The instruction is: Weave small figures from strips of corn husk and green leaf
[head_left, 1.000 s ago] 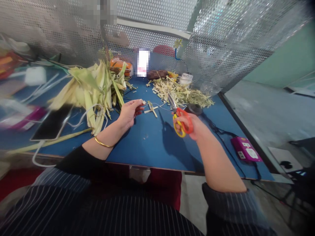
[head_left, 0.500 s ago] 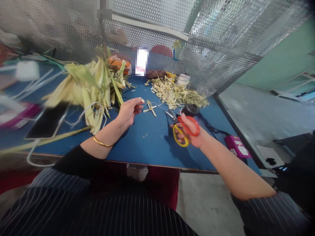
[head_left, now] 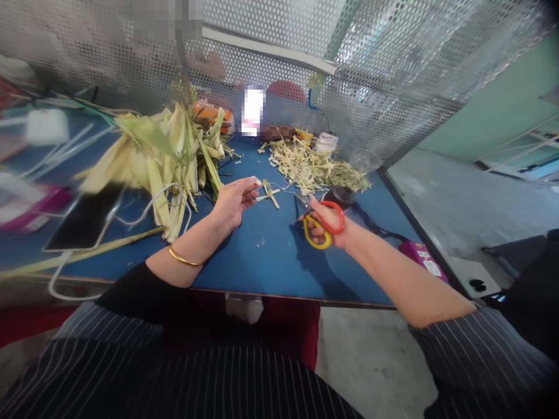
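Head view: two bare hands over a blue table (head_left: 262, 267), small pale specks on its bare middle, its near edge by the person's lap
Cross-shaped husk piece (head_left: 271, 194): between the hands, nearer the left; whether it rests on the table or hangs just above, I cannot tell
Left hand (head_left: 234, 203): half curled, thumb and forefinger tips close together beside the husk piece; whether they pinch anything is too small to tell
Right hand (head_left: 327, 223): wrapped around the red and yellow handles of scissors (head_left: 341, 213), blades pointing away and to the left
Left of table: a large heap of pale green husks (head_left: 152, 148), with a dark-screened phone (head_left: 85, 218) and white cable (head_left: 55, 283) nearer the edge
Right of table: loose husk scraps (head_left: 301, 166), a black roll (head_left: 342, 195) behind the scissors, a purple pack (head_left: 423, 259) by the right edge
Behind: a perforated metal screen (head_left: 244, 65) with a blurred, bright rectangle (head_left: 252, 112) before it
Room: grey floor (head_left: 362, 349), pale green wall (head_left: 519, 96) at right
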Demonstrator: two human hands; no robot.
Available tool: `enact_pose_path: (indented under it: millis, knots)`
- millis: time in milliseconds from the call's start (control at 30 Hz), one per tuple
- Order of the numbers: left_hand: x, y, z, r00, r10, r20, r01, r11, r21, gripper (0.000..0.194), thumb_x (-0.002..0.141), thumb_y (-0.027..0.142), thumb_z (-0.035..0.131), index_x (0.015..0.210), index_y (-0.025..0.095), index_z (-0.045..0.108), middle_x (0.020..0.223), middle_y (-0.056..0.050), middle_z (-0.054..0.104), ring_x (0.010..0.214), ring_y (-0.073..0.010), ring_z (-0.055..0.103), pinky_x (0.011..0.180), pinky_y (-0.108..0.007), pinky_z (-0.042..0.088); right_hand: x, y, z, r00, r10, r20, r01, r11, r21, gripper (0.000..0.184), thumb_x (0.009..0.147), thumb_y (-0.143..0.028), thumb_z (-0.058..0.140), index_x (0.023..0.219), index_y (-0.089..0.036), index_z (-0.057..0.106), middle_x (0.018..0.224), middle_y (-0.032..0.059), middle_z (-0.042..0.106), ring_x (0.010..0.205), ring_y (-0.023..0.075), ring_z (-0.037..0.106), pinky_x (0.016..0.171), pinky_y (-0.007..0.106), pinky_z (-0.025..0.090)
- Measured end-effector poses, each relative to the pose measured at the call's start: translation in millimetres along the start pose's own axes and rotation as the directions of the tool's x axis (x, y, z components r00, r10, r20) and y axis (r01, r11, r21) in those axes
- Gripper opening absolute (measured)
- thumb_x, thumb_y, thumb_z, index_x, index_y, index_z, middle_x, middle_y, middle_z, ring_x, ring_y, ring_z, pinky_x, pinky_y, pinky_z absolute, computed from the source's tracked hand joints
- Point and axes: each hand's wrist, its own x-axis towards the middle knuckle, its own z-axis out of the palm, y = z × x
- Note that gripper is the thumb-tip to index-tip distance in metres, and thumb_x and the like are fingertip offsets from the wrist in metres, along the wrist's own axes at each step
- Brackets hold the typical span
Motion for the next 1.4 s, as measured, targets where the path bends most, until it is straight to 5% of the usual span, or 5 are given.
enact_pose_path:
  millis: [500,1033,1167,1300,1400]
  knots:
    - [1,0,-1.1,1.0,-0.017,0.011,0.017,1.0,-0.009,0.014,0.067,0.029,0.072,0.076,0.018,0.069,0.085,-0.005,0.072,0.061,-0.0081,0.059,0.057,-0.021,0.045,-2,34,-2,0.959,-0.28,-0.036,0.273,0.952,-0.142,0.051,0.077,-0.067,0.051,0.082,-0.017,0.054,0.048,-0.0086,0.041,0.029,0.0044,0.034,0.028,0.018,0.033]
    - [2,-3,-0.7,0.999,-0.004,0.043,0.001,0.998,0.066,0.014,0.066,0.028,0.072,0.072,0.016,0.068,0.077,-0.004,0.07,0.056,-0.0069,0.057,0.051,-0.018,0.044,-42,65,-12,0.964,-0.263,-0.034,0.206,0.824,-0.528,0.039,0.079,-0.059,0.053,0.083,-0.02,0.052,0.052,-0.0068,0.046,0.027,0.0064,0.038,0.029,0.02,0.03]
    - [2,-5,-0.6,0.999,-0.022,0.039,0.019,0.996,0.088,0.014,0.065,0.028,0.072,0.072,0.016,0.069,0.079,-0.005,0.071,0.057,-0.0073,0.058,0.052,-0.019,0.045,-51,65,-18,0.931,-0.362,-0.045,0.198,0.605,-0.772,0.047,0.077,-0.068,0.048,0.087,-0.022,0.054,0.062,-0.0017,0.056,0.04,0.0115,0.05,0.04,0.024,0.038]
    - [2,-4,-0.7,0.999,-0.001,0.042,-0.003,0.996,0.09,0.014,0.066,0.028,0.072,0.071,0.016,0.07,0.079,-0.005,0.071,0.058,-0.0068,0.057,0.052,-0.019,0.043,-55,63,-22,0.839,-0.517,-0.171,-0.075,0.2,-0.977,0.058,0.075,-0.071,0.046,0.104,-0.023,0.057,0.083,0.009,0.068,0.074,0.0275,0.065,0.056,0.031,0.042]
    - [1,-4,-0.4,0.999,0.002,0.041,-0.006,0.996,0.093,0.013,0.066,0.028,0.072,0.07,0.016,0.07,0.079,-0.005,0.07,0.058,-0.0068,0.057,0.052,-0.019,0.043,-53,68,-23,0.804,-0.562,-0.192,-0.185,0.07,-0.98,0.057,0.08,-0.067,0.043,0.113,-0.021,0.054,0.094,0.0126,0.068,0.083,0.0315,0.066,0.059,0.033,0.041]
